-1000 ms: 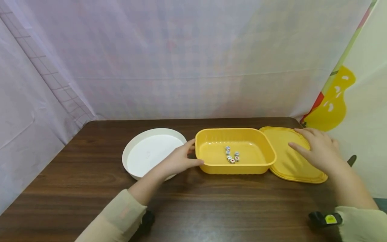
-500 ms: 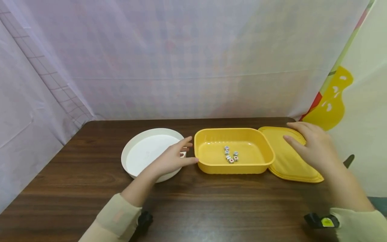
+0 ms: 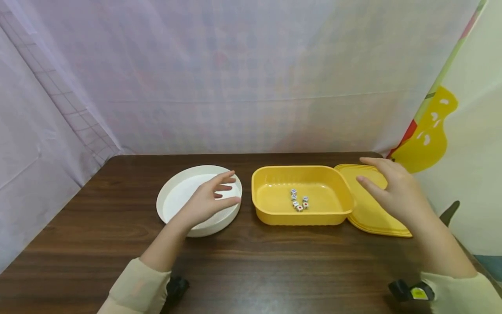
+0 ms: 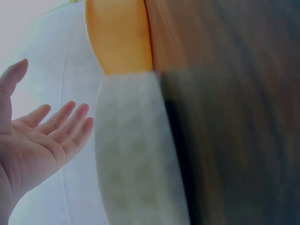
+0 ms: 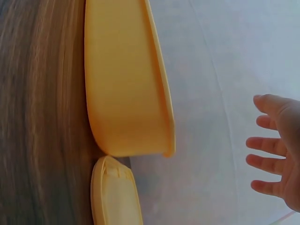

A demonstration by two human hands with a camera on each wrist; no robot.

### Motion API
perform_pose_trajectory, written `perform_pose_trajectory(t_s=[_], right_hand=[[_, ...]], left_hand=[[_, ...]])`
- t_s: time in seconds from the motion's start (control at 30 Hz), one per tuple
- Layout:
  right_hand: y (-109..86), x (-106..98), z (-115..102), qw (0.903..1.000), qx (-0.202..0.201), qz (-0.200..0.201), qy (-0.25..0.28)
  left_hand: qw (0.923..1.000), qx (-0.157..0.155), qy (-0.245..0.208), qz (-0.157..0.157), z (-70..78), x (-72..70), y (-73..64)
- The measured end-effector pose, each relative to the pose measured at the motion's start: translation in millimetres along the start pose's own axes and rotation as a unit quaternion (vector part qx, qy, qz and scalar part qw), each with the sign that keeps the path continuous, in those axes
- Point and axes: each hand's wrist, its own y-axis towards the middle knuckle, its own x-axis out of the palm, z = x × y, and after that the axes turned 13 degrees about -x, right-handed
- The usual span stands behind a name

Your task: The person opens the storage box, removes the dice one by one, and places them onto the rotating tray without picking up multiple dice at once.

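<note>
A yellow rectangular tub (image 3: pixel 266 219) stands at the middle of the table, with several small white dice (image 3: pixel 300 208) lying on its floor. To its left is a round white tray (image 3: pixel 166 192). My left hand (image 3: pixel 205 203) hovers over that tray with fingers spread and holds nothing; the left wrist view shows its bare palm (image 4: pixel 37 150). Above the yellow lid (image 3: pixel 372 213), right of the tub, my right hand (image 3: pixel 396 192) is raised with thumb and fingers apart. In the right wrist view its fingers are spread beside the tub wall (image 5: pixel 124 93), holding nothing.
The dark wooden table (image 3: pixel 266 270) reaches back to a pale cloth curtain (image 3: pixel 243 87). The lid lies flat, its left edge right at the tub. A pale curtain with a yellow print (image 3: pixel 427 131) hangs at the right.
My left hand has let go of the tub's left rim and moved left over the white tray. My right hand has shifted left and lifted over the lid. The dice lie the same.
</note>
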Motion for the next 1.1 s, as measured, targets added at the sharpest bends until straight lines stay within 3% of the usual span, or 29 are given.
perform_pose_trajectory(t_s=[0.3, 0.5, 0.83, 1.1], right_hand=[[4.4, 2.3, -10.9, 0.9997, -0.006, -0.002, 0.023], [9.2, 0.8, -14.0, 0.9996, -0.011, -0.001, 0.026], [21.9, 0.9, -18.9, 0.9981, -0.042, -0.008, 0.045], [31.7, 11.4, -25.6, 0.9966, -0.049, -0.028, 0.06]], left_hand=[[0.9992, -0.002, -0.015, 0.037, -4.1, -31.9, -1.2], [0.9968, -0.03, -0.025, 0.069, -14.5, -56.1, -0.6], [0.9929, -0.075, -0.044, 0.081, -34.1, -86.2, -6.4], [0.9909, -0.104, -0.025, 0.082, -49.7, -103.1, -16.5]])
